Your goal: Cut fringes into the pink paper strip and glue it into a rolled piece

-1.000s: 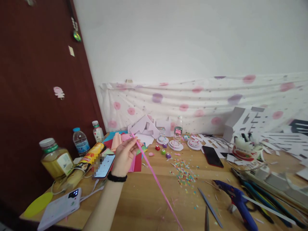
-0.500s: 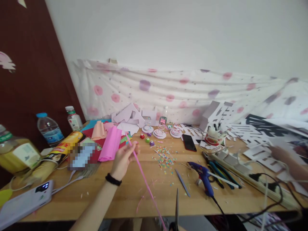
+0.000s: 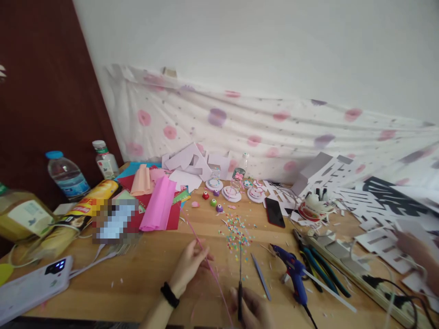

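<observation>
My left hand [image 3: 192,264], with a black band on its wrist, is closed on a thin pink paper strip [image 3: 216,279]. The strip runs past my fingers and slants down toward the front edge of the table. Low in the middle, my right hand [image 3: 253,310] grips a pair of scissors [image 3: 240,269], the blades pointing away from me. Part of this hand is cut off by the lower edge of the view. Beyond the scissors lie scattered coloured bits [image 3: 238,233]. A grey-blue blade-shaped tool [image 3: 261,276] lies just right of the scissors.
A glue gun [image 3: 290,269], pliers [image 3: 324,269] and a power strip [image 3: 356,265] with cords lie to the right. Pink crepe paper [image 3: 159,203], bottles and phones stand or lie around. At far right, another person's hand [image 3: 411,244] touches white cut-out sheets [image 3: 380,240].
My left hand has come down and nearer with the pink strip. My right hand and the scissors have risen into view from the lower edge. The camera view has shifted and tilted slightly.
</observation>
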A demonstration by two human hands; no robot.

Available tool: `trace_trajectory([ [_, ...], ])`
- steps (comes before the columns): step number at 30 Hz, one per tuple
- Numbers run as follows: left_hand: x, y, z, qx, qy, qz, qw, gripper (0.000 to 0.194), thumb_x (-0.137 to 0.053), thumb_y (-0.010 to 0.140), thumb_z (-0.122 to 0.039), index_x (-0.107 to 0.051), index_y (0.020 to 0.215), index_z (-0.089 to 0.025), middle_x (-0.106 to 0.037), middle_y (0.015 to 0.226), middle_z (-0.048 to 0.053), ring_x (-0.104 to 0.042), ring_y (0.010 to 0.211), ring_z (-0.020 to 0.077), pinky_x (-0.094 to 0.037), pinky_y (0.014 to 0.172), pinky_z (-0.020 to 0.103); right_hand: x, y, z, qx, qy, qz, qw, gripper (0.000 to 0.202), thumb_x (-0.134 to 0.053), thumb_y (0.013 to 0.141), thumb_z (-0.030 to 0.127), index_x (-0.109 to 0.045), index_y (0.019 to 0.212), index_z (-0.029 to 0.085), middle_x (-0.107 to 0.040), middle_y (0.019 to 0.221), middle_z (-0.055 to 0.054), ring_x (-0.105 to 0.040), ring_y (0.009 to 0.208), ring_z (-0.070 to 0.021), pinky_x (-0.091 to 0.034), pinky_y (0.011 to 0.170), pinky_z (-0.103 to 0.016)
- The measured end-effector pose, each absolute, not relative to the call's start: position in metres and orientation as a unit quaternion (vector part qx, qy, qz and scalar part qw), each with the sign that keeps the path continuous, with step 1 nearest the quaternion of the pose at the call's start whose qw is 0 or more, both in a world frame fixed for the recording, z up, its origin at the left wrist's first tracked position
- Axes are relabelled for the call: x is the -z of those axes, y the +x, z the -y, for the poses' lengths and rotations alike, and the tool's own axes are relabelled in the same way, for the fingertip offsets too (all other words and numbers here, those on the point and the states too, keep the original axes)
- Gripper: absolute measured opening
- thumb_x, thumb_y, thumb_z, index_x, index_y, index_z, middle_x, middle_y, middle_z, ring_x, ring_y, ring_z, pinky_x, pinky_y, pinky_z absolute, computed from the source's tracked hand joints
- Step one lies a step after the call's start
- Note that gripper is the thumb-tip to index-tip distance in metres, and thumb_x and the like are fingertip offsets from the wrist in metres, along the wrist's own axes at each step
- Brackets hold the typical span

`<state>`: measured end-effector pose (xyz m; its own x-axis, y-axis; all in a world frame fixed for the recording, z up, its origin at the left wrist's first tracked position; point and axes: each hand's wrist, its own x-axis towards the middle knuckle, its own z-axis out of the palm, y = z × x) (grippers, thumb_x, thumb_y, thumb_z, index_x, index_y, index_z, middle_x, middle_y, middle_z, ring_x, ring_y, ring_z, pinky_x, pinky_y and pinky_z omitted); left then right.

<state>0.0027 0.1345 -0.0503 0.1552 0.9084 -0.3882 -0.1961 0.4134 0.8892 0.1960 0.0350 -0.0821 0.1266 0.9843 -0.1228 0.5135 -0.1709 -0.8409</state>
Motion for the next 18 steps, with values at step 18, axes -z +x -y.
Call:
trace_trajectory([
  [18, 0.062, -0.008, -0.198, -0.418, 0.449, -0.594, 0.521, 0.059, -0.080, 0.066, -0.054, -0.053, 0.104, -0.018, -0.064, 0.058, -0.002, -0.064, 0.047, 0.0207, -0.042, 0.039, 0.025, 0.037, 0.199, -0.090, -0.129, -0.789, 0.599, 0.040, 0.030, -0.048, 0.098, 0.027, -0.076, 0.108, 0.021, -0.080, 0.096, -0.014, -0.077, 0.083, -0.0284, -0.053, 0.065, -0.031],
])
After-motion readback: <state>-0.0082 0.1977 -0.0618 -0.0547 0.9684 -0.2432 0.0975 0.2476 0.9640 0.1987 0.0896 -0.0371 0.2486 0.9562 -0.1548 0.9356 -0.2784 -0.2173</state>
